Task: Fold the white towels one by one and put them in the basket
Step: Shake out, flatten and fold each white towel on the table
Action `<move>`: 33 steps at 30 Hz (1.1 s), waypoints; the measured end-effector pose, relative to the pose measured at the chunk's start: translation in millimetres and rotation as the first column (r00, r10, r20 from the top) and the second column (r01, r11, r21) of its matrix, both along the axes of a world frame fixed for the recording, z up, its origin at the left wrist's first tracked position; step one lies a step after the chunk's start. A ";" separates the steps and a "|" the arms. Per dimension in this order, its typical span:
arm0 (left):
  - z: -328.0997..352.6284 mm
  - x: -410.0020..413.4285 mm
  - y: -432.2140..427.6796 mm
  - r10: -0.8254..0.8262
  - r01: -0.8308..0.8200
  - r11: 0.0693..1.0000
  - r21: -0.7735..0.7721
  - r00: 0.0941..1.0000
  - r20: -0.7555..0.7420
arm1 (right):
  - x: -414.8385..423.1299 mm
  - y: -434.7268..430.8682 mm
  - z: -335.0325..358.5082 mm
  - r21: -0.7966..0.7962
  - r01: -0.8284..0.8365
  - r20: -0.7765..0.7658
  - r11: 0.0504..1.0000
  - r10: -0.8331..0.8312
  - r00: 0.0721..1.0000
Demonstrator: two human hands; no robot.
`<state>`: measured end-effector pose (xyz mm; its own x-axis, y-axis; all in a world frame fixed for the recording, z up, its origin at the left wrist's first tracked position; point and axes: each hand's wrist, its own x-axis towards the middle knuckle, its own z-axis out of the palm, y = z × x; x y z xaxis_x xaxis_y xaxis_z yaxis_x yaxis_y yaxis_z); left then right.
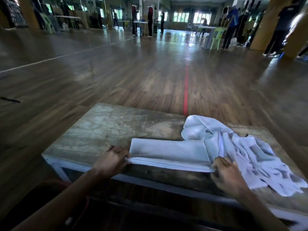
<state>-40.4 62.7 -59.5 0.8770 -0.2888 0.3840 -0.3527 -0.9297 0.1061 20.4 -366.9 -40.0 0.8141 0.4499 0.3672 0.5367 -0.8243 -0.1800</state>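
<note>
Folded white towel point(168, 151), flat oblong, lying on worn wooden worktop point(106, 129); left hand point(111, 161) and right hand point(227, 174) fingers pinching its near corners (crumpled towel heap point(241, 152) touching its right end).

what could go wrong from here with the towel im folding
1. The half-folded towel lies along the near edge of the table, pinched at its near corners by the left hand and right hand; a pull toward the person could drag it off.
2. Its right end lies against the loose towel pile, so lifting it may snag another towel.
</note>
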 end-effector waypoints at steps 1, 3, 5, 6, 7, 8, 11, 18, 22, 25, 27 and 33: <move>0.5 -2.3 -1.9 0.002 -0.002 1.000 0.017 1.000 0.003 | -7.9 -3.1 -6.1 -0.008 0.006 -0.004 1.000 -0.006 1.000; 1.5 -6.8 -6.4 0.007 -0.007 0.999 0.048 1.000 0.006 | -21.2 -7.5 -16.4 -0.056 0.010 0.001 0.998 -0.010 1.000; -1.5 -14.9 -10.8 0.012 -0.013 0.999 0.044 1.000 0.011 | -28.7 -7.7 -24.5 -0.093 0.027 0.019 0.995 -0.025 1.000; -4.7 -19.7 -11.9 0.025 -0.025 0.999 0.024 1.000 -0.001 | -31.7 -6.2 -26.8 -0.097 0.040 0.019 0.994 -0.039 0.999; -7.7 -24.6 -13.4 0.048 -0.048 0.999 0.001 0.999 -0.026 | -34.7 -4.7 -28.6 -0.096 0.057 0.020 0.994 -0.056 0.998; -10.6 -28.6 -14.6 0.079 -0.081 0.996 -0.025 0.995 -0.057 | -37.6 -4.0 -29.6 -0.093 0.077 0.020 0.993 -0.075 0.997; -12.7 -35.8 -21.3 0.149 -0.155 0.986 -0.063 0.984 -0.093 | -46.1 -4.6 -28.2 -0.090 0.108 -0.016 0.990 -0.110 0.994; -18.8 -40.1 -59.2 0.120 -0.119 0.993 -0.016 0.992 0.048 | -44.6 27.7 -16.1 -0.034 0.067 0.004 0.997 -0.067 0.998; -22.0 -32.5 -84.7 0.034 -0.032 0.997 -0.071 0.999 0.027 | -40.4 45.7 -23.4 -0.114 0.001 -0.071 0.993 -0.009 0.997; -18.3 -26.0 -89.6 -0.001 -0.003 0.992 -0.124 1.000 -0.025 | -37.2 47.0 -23.7 -0.067 -0.008 -0.126 0.998 0.000 0.992; -14.7 -21.3 -90.1 -0.015 0.004 0.982 -0.187 0.998 -0.055 | -37.1 46.1 -20.8 -0.030 -0.004 -0.184 1.000 -0.001 0.983; -12.1 -19.3 -89.8 -0.065 0.042 0.935 -0.352 0.996 -0.053 | -41.8 44.4 -20.4 0.091 -0.037 -0.146 0.995 0.050 0.988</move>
<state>-59.7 -27.1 -71.6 0.8893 -0.1935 0.4143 -0.3832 -0.8096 0.4446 -21.4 -322.6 -60.4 0.8429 0.4571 0.2839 0.5335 -0.7783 -0.3311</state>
